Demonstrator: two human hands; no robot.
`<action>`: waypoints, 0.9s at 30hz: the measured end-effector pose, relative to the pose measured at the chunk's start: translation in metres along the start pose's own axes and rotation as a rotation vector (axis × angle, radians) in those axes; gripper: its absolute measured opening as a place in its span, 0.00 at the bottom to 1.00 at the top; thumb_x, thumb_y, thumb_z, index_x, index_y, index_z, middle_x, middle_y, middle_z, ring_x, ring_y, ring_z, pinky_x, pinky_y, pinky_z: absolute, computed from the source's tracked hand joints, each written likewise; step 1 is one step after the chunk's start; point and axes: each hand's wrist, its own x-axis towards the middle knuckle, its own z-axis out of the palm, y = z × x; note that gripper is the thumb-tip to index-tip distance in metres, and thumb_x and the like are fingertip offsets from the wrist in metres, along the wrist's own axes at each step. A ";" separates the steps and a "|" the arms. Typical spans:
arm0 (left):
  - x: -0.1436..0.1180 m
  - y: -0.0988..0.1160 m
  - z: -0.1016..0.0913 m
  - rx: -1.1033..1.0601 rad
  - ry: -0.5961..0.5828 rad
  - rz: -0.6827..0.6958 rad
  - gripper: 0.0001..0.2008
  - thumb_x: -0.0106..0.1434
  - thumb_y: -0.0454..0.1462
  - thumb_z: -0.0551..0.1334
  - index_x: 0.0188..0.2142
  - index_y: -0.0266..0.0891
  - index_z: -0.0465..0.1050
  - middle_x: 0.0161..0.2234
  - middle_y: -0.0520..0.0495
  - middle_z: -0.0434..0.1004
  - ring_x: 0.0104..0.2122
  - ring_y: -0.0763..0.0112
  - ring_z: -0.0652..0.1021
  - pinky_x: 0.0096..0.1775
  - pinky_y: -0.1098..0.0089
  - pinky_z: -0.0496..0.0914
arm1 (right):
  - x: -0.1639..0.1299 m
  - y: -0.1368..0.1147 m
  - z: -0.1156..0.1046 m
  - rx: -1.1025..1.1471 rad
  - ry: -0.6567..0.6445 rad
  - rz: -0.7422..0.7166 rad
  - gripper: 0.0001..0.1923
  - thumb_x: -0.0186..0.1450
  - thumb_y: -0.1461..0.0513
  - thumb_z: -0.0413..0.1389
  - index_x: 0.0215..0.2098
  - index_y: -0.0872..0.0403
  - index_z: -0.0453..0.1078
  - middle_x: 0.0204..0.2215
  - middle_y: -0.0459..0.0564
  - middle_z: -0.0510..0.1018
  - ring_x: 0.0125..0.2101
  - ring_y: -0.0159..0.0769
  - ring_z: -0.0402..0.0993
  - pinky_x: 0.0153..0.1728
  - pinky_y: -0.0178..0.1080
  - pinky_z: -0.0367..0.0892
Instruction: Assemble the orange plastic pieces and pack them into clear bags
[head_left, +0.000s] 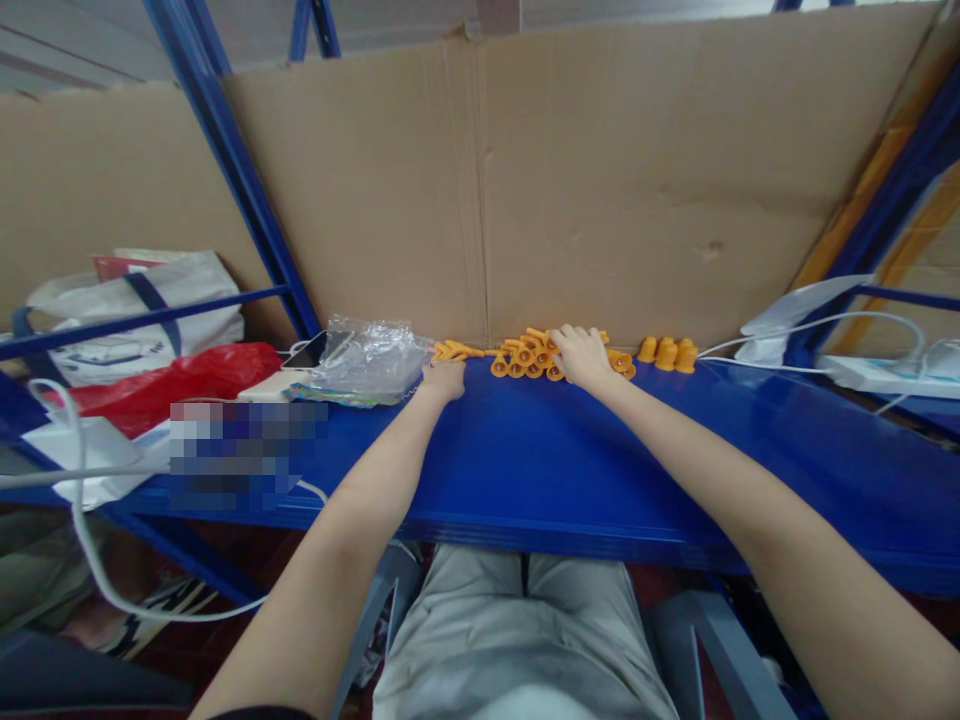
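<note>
Orange plastic pieces (529, 357) heaped against the cardboard wall (600, 180) at the blue table's (525, 460) far edge, so none roll off. Our right hand (581, 355) rests on the heap, fingers curled over pieces; left hand (444, 380) loosely clenched beside a stray piece; whether it grips one, we cannot tell. Three cones (666, 354) stand upright apart, looking sorted.

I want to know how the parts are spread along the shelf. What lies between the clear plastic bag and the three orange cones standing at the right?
In the head view, between the clear plastic bag and the three orange cones lie the left hand, a heap of orange parts and the right hand resting on it.
</note>
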 end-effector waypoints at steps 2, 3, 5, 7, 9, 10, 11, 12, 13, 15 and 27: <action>0.002 -0.003 0.002 -0.011 0.000 0.006 0.24 0.63 0.33 0.55 0.58 0.45 0.70 0.63 0.36 0.67 0.64 0.47 0.65 0.57 0.44 0.65 | -0.001 -0.001 0.001 -0.004 -0.032 -0.011 0.19 0.68 0.67 0.45 0.55 0.58 0.68 0.50 0.64 0.77 0.50 0.52 0.71 0.45 0.46 0.56; 0.002 -0.004 0.002 -0.021 0.002 0.006 0.24 0.63 0.33 0.55 0.58 0.45 0.70 0.63 0.36 0.67 0.64 0.46 0.65 0.57 0.44 0.65 | -0.001 0.000 0.002 0.000 -0.048 -0.011 0.20 0.68 0.67 0.45 0.56 0.58 0.67 0.51 0.64 0.76 0.51 0.52 0.71 0.45 0.46 0.56; 0.003 -0.005 0.003 -0.038 0.010 -0.003 0.25 0.63 0.33 0.55 0.59 0.45 0.69 0.63 0.36 0.67 0.64 0.46 0.65 0.57 0.44 0.65 | -0.002 0.002 0.004 0.012 -0.084 -0.004 0.21 0.68 0.67 0.44 0.58 0.58 0.66 0.52 0.64 0.76 0.51 0.52 0.71 0.46 0.47 0.56; 0.002 -0.006 0.004 -0.049 0.017 -0.027 0.25 0.64 0.33 0.54 0.60 0.45 0.68 0.63 0.35 0.66 0.64 0.46 0.66 0.58 0.45 0.65 | -0.003 0.004 0.006 0.021 -0.108 0.001 0.22 0.68 0.67 0.44 0.59 0.58 0.65 0.53 0.64 0.76 0.51 0.52 0.72 0.47 0.48 0.57; 0.001 -0.005 0.003 -0.060 0.009 -0.054 0.26 0.65 0.33 0.53 0.62 0.45 0.66 0.64 0.36 0.64 0.63 0.47 0.67 0.58 0.46 0.65 | -0.004 0.006 0.008 0.025 -0.108 0.003 0.23 0.68 0.67 0.44 0.60 0.58 0.65 0.52 0.64 0.77 0.50 0.52 0.73 0.47 0.48 0.57; 0.000 -0.005 0.003 -0.068 -0.002 -0.066 0.26 0.66 0.33 0.53 0.62 0.45 0.66 0.65 0.36 0.64 0.63 0.47 0.67 0.58 0.46 0.66 | -0.004 0.007 0.008 0.024 -0.099 0.003 0.24 0.67 0.67 0.44 0.60 0.58 0.64 0.52 0.65 0.77 0.49 0.52 0.73 0.47 0.49 0.56; 0.000 -0.005 0.002 -0.074 -0.013 -0.074 0.26 0.66 0.34 0.52 0.63 0.45 0.65 0.65 0.36 0.63 0.62 0.47 0.68 0.58 0.47 0.66 | -0.005 0.008 0.009 0.020 -0.085 0.006 0.24 0.67 0.67 0.44 0.61 0.58 0.64 0.51 0.65 0.77 0.49 0.52 0.73 0.48 0.49 0.56; -0.001 -0.005 0.001 -0.080 -0.023 -0.079 0.25 0.67 0.34 0.52 0.63 0.45 0.65 0.66 0.36 0.62 0.62 0.48 0.68 0.58 0.47 0.66 | -0.006 0.009 0.009 0.013 -0.073 0.009 0.25 0.67 0.67 0.44 0.61 0.59 0.64 0.50 0.66 0.78 0.49 0.52 0.73 0.48 0.49 0.56; -0.002 -0.004 0.000 -0.084 -0.030 -0.081 0.25 0.67 0.34 0.51 0.63 0.44 0.64 0.66 0.35 0.62 0.62 0.48 0.68 0.58 0.48 0.66 | -0.007 0.011 0.009 0.003 -0.062 0.013 0.26 0.67 0.67 0.44 0.62 0.59 0.63 0.49 0.66 0.78 0.50 0.52 0.73 0.48 0.48 0.55; -0.003 -0.004 -0.001 -0.081 -0.035 -0.080 0.24 0.68 0.35 0.51 0.63 0.42 0.65 0.66 0.35 0.61 0.63 0.49 0.68 0.58 0.50 0.67 | -0.009 0.015 0.011 -0.015 -0.051 0.012 0.27 0.67 0.67 0.44 0.64 0.60 0.62 0.48 0.67 0.79 0.50 0.52 0.72 0.48 0.48 0.55; -0.004 -0.001 -0.007 -0.032 -0.087 -0.098 0.23 0.68 0.35 0.52 0.61 0.39 0.66 0.65 0.37 0.64 0.62 0.53 0.69 0.58 0.55 0.67 | -0.003 0.019 0.032 0.217 -0.017 -0.023 0.24 0.72 0.57 0.45 0.63 0.59 0.62 0.54 0.65 0.76 0.55 0.54 0.70 0.51 0.50 0.60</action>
